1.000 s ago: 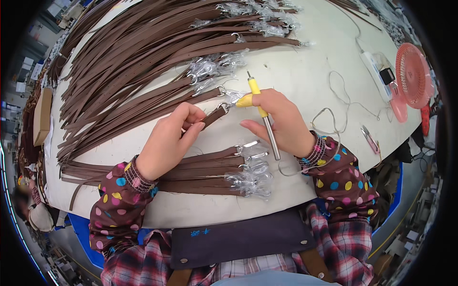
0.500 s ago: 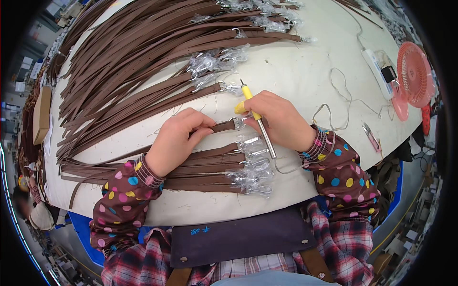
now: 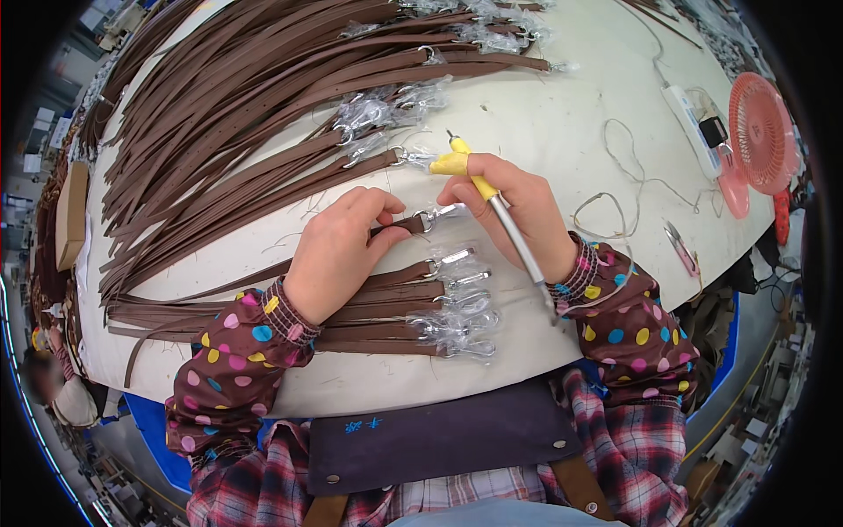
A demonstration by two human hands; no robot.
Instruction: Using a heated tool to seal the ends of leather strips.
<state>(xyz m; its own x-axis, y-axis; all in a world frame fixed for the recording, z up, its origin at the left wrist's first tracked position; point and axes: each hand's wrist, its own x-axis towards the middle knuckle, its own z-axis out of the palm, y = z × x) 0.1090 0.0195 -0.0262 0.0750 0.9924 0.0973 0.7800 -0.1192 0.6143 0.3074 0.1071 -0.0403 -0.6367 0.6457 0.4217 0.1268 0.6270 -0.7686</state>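
My left hand (image 3: 347, 250) pinches a brown strap (image 3: 407, 226) near its end, thumb and index finger closed on it. A silver metal clasp (image 3: 436, 213) is fitted to that end, pointing at my right hand. My right hand (image 3: 527, 211) holds a corded, pen-shaped tool (image 3: 513, 230) resembling a soldering iron, with a silver barrel, a yellow sleeve and a thin dark tip slanting up and away. Yellow covering (image 3: 450, 163) shows at my right index fingertip. The right thumb is beside the clasp; I cannot tell whether it touches.
Many brown straps (image 3: 255, 114) with plastic-wrapped clasps lie across the pale table (image 3: 562, 132). A smaller bundle (image 3: 386, 312) lies nearer me. At the right are a power strip (image 3: 694, 132), a pink fan (image 3: 760, 132), snips (image 3: 681, 249) and loose cord (image 3: 634, 162). A cardboard box (image 3: 73, 215) stands left.
The tool has tilted in my right hand, its corded end swinging right and toward me. My right hand has turned, and its thumb has come up by the clasp. My left hand keeps the strap.
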